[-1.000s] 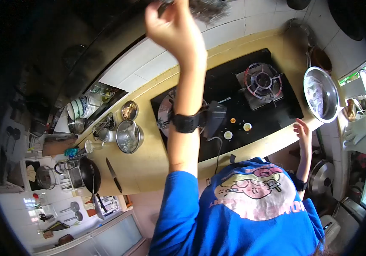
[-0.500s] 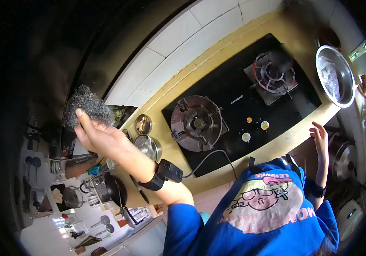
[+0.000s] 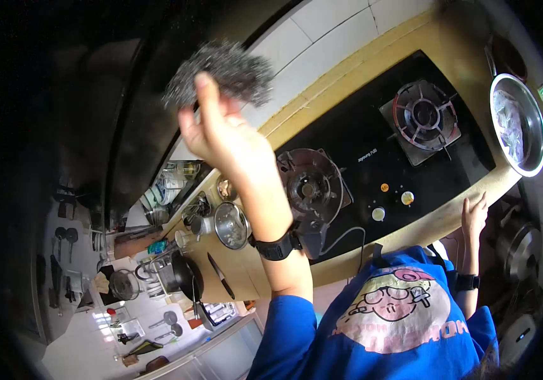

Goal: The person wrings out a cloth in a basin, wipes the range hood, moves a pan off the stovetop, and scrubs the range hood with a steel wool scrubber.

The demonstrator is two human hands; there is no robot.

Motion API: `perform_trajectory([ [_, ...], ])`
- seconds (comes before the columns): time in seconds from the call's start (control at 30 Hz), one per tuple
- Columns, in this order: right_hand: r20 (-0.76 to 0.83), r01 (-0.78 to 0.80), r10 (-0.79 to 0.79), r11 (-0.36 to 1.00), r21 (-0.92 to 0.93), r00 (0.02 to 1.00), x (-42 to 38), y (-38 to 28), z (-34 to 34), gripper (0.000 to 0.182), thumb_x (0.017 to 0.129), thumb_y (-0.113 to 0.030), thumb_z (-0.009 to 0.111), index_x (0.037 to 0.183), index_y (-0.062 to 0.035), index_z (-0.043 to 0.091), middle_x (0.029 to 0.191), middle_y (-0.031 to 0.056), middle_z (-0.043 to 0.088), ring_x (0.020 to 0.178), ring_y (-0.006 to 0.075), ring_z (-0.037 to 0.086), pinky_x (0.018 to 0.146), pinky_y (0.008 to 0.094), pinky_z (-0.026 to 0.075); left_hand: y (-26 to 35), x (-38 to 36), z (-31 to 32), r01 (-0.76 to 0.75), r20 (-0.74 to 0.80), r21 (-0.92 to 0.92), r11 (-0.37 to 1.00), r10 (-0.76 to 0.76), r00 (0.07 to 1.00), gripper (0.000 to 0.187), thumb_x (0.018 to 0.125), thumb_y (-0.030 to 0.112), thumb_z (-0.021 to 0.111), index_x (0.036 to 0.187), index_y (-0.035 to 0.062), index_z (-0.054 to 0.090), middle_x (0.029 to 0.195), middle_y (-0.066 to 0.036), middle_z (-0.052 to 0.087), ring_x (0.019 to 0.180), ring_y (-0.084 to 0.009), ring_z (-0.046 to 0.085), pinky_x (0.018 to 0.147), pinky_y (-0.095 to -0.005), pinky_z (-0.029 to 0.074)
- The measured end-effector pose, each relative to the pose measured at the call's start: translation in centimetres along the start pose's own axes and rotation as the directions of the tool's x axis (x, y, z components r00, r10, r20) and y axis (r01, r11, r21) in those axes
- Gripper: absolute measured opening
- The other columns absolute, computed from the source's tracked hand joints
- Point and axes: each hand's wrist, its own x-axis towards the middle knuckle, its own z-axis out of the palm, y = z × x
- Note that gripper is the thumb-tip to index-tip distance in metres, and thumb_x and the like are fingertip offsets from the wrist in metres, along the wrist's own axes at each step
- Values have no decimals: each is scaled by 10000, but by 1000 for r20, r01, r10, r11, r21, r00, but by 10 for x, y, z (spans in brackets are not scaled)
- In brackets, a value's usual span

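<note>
My left hand (image 3: 218, 130) is raised on the left, its fingers and thumb closed on a grey steel wool scourer (image 3: 233, 73), which is slightly blurred. Behind and above it is the dark glossy surface of what looks like a range hood (image 3: 157, 69). Below the raised forearm lies a black gas hob (image 3: 360, 126) with two burners; the forearm partly covers the near side of the left burner (image 3: 309, 187). At the counter's front edge, my right hand (image 3: 474, 218) touches the rim with fingers apart, holding nothing.
A metal basin (image 3: 540, 161) containing something clear and crumpled stands right of the hob. Left of it are a steel bowl (image 3: 232, 226), a knife (image 3: 221, 275) and a black wok (image 3: 187, 275). A cable (image 3: 341, 231) runs from my left wrist device.
My left hand has moved up and to the right with the steel wool scourer. My right hand has lowered onto the counter edge, and the view has shifted slightly.
</note>
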Motion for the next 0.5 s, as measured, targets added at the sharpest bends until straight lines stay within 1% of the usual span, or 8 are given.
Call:
perform_trajectory([
  [0.03, -33, 40, -41, 998, -39, 999, 3, 12, 9, 689, 816, -343, 571, 1337, -15, 262, 1276, 248, 394, 1128, 381, 446, 894, 441, 413, 1, -2, 14, 13, 7, -14, 1000, -13, 1000, 190, 787, 139, 679, 766, 65, 505, 723, -35, 590, 619, -71, 534, 549, -201, 383],
  [0.1, -63, 90, -101, 983, -161, 993, 11, 33, 29, 688, 815, -325, 575, 1331, 2, 257, 1324, 270, 316, 1160, 387, 414, 912, 439, 405, 11, -5, 44, 82, 179, -164, 983, -52, 982, 159, 798, 129, 660, 824, 24, 543, 820, -63, 598, 732, -100, 551, 672, -235, 431],
  [0.13, -36, 72, -77, 988, -139, 996, 9, 29, 28, 691, 815, -320, 575, 1330, 8, 252, 1330, 279, 296, 1159, 392, 414, 913, 440, 405, 16, -7, 57, 122, 253, -254, 960, -55, 966, 161, 802, 118, 649, 869, -11, 580, 875, -84, 601, 806, -122, 558, 758, -252, 453],
  [0.23, 45, 25, -22, 997, -74, 999, 12, 23, 27, 708, 813, -295, 579, 1332, 29, 223, 1348, 322, 217, 1135, 436, 415, 910, 447, 407, 16, -8, 63, 185, 298, -315, 931, -88, 950, 221, 807, 118, 643, 941, -42, 574, 973, -115, 601, 898, -165, 558, 844, -274, 440],
  [0.27, 38, 38, -35, 996, -83, 999, 13, 25, 31, 711, 810, -288, 582, 1332, 32, 221, 1345, 328, 218, 1131, 445, 414, 912, 449, 406, 15, -11, 57, 167, 198, -266, 950, -116, 973, 282, 840, 114, 594, 1032, -83, 529, 1062, -173, 567, 971, -218, 557, 874, -289, 454],
  [0.4, 41, 99, -95, 989, -113, 995, 15, 30, 30, 737, 791, -251, 603, 1334, 48, 204, 1318, 364, 233, 1134, 482, 387, 931, 454, 387, 35, -1, -9, 134, 94, -196, 971, -118, 989, 297, 868, 172, 566, 1039, -66, 516, 1046, -164, 580, 960, -216, 579, 826, -280, 482],
  [0.47, -5, 153, -156, 975, -163, 988, 13, 39, 44, 744, 786, -246, 605, 1336, 51, 200, 1311, 371, 240, 1138, 489, 377, 938, 456, 379, 56, 5, -56, 117, -88, -175, 977, -134, 987, 409, 888, 162, 524, 1166, -122, 425, 1172, -216, 504, 1056, -274, 539, 911, -320, 463],
  [0.5, 24, 140, -139, 985, -103, 990, 11, 34, 36, 747, 787, -241, 601, 1341, 49, 190, 1308, 375, 244, 1137, 505, 367, 937, 468, 374, 68, 5, -69, 70, -181, -131, 989, -94, 979, 425, 890, 161, 520, 1174, -132, 403, 1190, -223, 482, 1068, -283, 530, 936, -321, 449],
])
